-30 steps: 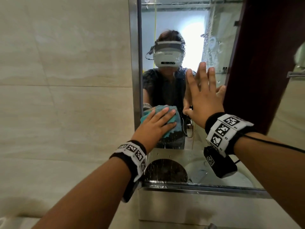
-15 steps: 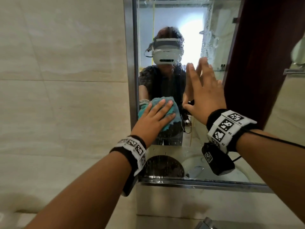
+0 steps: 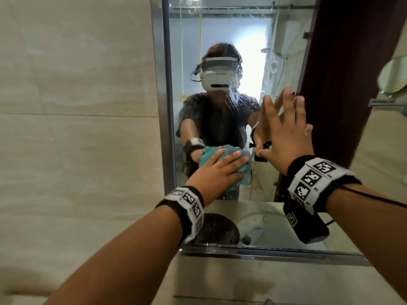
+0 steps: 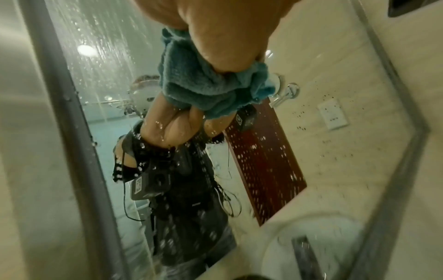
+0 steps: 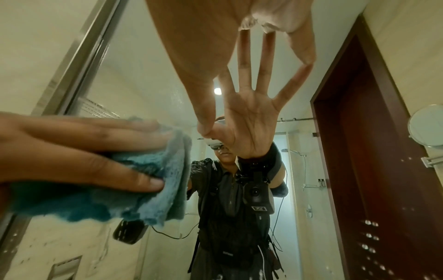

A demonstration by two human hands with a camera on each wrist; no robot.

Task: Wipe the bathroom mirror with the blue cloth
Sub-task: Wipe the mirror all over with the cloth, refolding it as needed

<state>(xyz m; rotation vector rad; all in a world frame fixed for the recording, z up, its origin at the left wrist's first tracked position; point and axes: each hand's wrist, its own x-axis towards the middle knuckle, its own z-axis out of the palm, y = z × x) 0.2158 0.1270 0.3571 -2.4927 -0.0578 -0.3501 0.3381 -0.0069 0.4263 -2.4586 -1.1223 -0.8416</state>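
My left hand (image 3: 217,172) lies flat over the cloth (image 3: 226,166), fingers nearly straight and pointing right, pressing the bunched wad against the mirror (image 3: 220,40) low on its left side, not far from the steel frame (image 3: 161,106). The cloth is directly under my palm and fingers, so nothing has to be reached for; the next stroke depends only on which way I push. Its long axis runs left to right, along my fingers. The left wrist view shows its lower folds hanging out below my palm (image 4: 215,34), and I cannot tell from there how far my thumb wraps it.

My right hand (image 3: 284,135) is spread wide with straight fingers and holds nothing. Its fingertips and thumb tip touch the glass just right of the cloth and higher up, near the brown door edge (image 3: 352,84). The right wrist view shows my palm lifted clear of the mirror. I judge it is bracing me, and it stands in the way of a long stroke to the right.

The cloth (image 5: 148,178) is blue-green terry, crumpled into thick folds, with a ragged edge drooping. Drops speckle the glass (image 4: 263,161) below it, so I judge most of the wiping lies downward, and upward too, where streaks cross my reflection.
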